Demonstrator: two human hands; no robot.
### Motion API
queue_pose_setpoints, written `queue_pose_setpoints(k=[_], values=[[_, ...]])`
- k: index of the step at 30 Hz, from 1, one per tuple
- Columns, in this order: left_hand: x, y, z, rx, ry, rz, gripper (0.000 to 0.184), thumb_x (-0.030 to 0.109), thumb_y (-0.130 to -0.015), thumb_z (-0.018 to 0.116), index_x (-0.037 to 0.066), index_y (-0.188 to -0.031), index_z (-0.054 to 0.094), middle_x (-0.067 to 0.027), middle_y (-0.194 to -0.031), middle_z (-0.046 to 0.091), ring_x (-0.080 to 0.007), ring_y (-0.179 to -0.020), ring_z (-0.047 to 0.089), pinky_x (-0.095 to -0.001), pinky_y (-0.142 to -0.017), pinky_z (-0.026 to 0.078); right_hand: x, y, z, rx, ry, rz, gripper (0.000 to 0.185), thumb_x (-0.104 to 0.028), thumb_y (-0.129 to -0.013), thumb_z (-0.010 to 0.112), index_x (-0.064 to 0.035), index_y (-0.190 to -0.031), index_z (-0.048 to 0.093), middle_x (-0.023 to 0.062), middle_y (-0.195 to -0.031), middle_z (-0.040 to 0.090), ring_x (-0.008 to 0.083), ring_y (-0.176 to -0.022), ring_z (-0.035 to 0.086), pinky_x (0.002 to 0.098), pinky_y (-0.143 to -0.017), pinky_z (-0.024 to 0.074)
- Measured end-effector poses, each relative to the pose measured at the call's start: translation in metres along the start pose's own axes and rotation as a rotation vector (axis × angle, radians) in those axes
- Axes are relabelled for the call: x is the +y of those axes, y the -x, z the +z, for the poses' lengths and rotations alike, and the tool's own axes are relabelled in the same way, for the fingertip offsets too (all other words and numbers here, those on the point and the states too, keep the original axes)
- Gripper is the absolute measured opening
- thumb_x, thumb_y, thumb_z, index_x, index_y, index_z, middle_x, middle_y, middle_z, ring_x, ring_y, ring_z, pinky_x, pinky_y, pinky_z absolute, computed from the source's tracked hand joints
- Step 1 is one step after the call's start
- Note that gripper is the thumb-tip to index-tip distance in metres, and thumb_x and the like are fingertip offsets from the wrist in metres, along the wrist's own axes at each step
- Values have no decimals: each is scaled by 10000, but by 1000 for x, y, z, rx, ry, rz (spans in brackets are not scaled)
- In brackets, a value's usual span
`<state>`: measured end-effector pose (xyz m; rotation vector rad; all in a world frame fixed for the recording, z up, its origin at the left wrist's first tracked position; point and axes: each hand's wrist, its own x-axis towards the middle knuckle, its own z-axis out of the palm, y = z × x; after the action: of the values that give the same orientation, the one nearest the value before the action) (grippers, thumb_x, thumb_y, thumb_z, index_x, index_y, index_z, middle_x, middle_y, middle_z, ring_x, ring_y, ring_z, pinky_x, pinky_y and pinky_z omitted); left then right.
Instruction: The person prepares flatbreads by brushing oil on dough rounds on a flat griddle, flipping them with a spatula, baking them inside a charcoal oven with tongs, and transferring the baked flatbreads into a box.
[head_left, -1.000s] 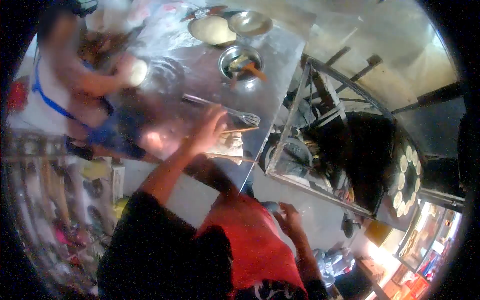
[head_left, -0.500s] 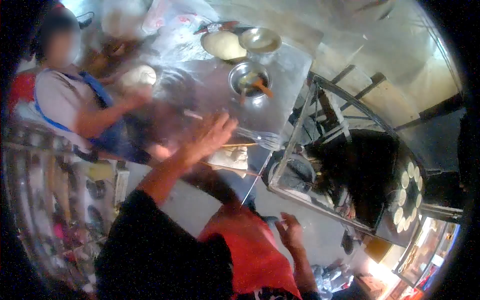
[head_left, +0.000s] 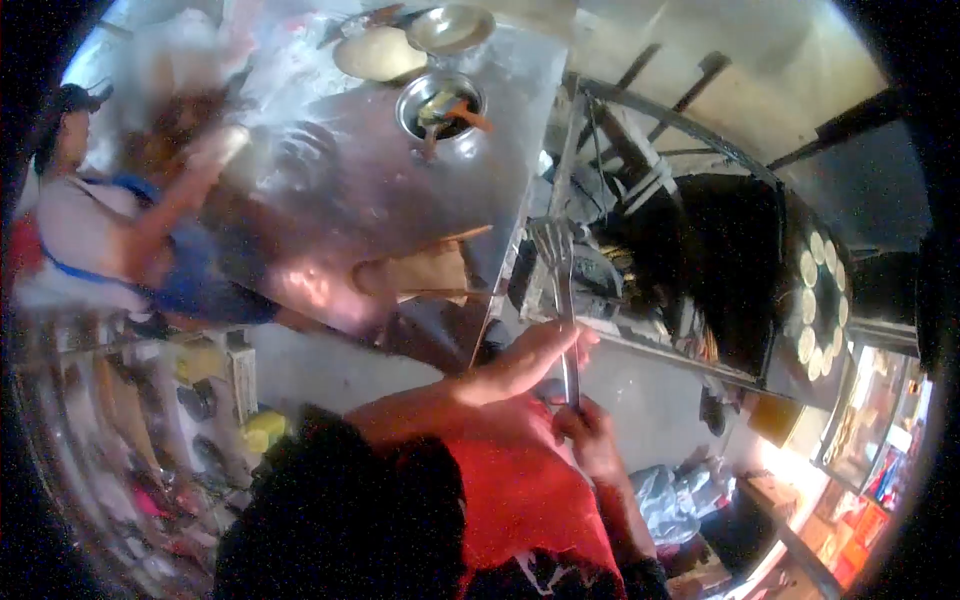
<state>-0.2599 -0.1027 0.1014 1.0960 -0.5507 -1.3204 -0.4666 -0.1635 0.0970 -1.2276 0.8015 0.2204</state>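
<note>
A large metal fork (head_left: 567,290), its prongs upward, stands nearly upright in front of my red apron (head_left: 510,470). My left hand (head_left: 535,362) reaches across from the left and closes around the fork's shaft at mid-length. Lower down, my right hand (head_left: 590,440) grips the handle end. Behind the prongs is the metal frame of a dark stove opening (head_left: 725,260). On the metal table sits a steel bowl (head_left: 405,115) with an orange-handled utensil (head_left: 470,115) in it.
Dough (head_left: 380,53) and a shallow metal bowl (head_left: 450,30) rest on the floury table (head_left: 400,190). At left, a co-worker (head_left: 90,230) handles pale dough. Round flat breads (head_left: 808,302) lie in a ring on the griddle at right. A plastic bag (head_left: 670,505) is low right.
The fork has come off the table edge and is now upright between both hands. My left hand moved right and down; my right hand closed on the handle. The view shifted.
</note>
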Motion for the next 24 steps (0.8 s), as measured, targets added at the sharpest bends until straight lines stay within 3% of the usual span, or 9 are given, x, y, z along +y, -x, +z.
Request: queue_pose_setpoints(k=[2,3,6,8,11,15,16,20,24], values=[[-17,11,-21,115,-611,329,291,281,-951,576,52,-1129,605,-101,-999,639,-239,-904,614,-390,-847,479,14,12,0,168,-249,-42,148,-113,-954,564,0,-1033,619,18,-821,609,99,-710,544,266,-630,465],[-15,20,-42,158,-914,420,267,150,-891,633,40,-1133,613,-144,-1033,623,-300,-997,589,-413,-904,450,22,14,3,302,-106,-135,173,-80,-970,466,-1,-1026,609,-42,-641,427,65,-554,405,229,-510,329],[3,46,-105,384,-1475,286,359,119,-854,624,72,-1208,589,-153,-1239,538,-337,-1141,509,-490,-990,380,74,17,-27,379,-451,-24,156,-71,-971,466,-10,-996,607,-55,-629,406,47,-532,369,229,-479,291],[-24,51,-159,554,-1729,344,424,182,-810,691,124,-1220,596,-151,-1195,553,-382,-1085,512,-520,-974,389,93,23,-29,546,-139,-139,144,-92,-982,482,-27,-965,610,-77,-631,388,23,-520,337,223,-457,243],[-31,31,-214,451,-1810,263,206,161,-850,617,67,-1033,634,-140,-1114,584,-367,-1042,511,-499,-896,396,92,43,-36,671,57,-49,210,-175,-991,495,-10,-982,624,-6,-716,503,72,-639,425,266,-539,340],[34,-9,-145,531,-1798,201,389,194,-927,579,64,-1290,529,-186,-1345,486,-388,-1229,452,-478,-1008,396,82,64,-36,774,-31,52,404,-367,-1020,441,-15,-986,636,16,-630,459,121,-582,443,315,-519,362],[25,-19,-138,570,-1783,364,377,208,-933,585,71,-1283,545,-177,-1298,538,-370,-1212,485,-471,-1011,399,87,67,-38,824,23,41,421,-382,-1018,439,-12,-989,639,47,-623,505,162,-568,487,338,-526,384],[-57,-32,-90,273,-1014,192,268,203,-963,558,43,-1170,615,-138,-1012,657,-227,-941,628,-368,-849,496,120,80,-60,950,258,48,406,-356,-1010,422,-10,-1029,633,133,-619,518,236,-589,528,410,-579,421],[-87,-20,31,54,-1069,-28,279,241,-962,557,-7,-848,612,-59,-696,572,-153,-625,492,-337,-592,440,167,111,-91,939,202,-14,430,-375,-1014,427,2,-1028,635,96,-619,545,206,-578,524,369,-560,426]])
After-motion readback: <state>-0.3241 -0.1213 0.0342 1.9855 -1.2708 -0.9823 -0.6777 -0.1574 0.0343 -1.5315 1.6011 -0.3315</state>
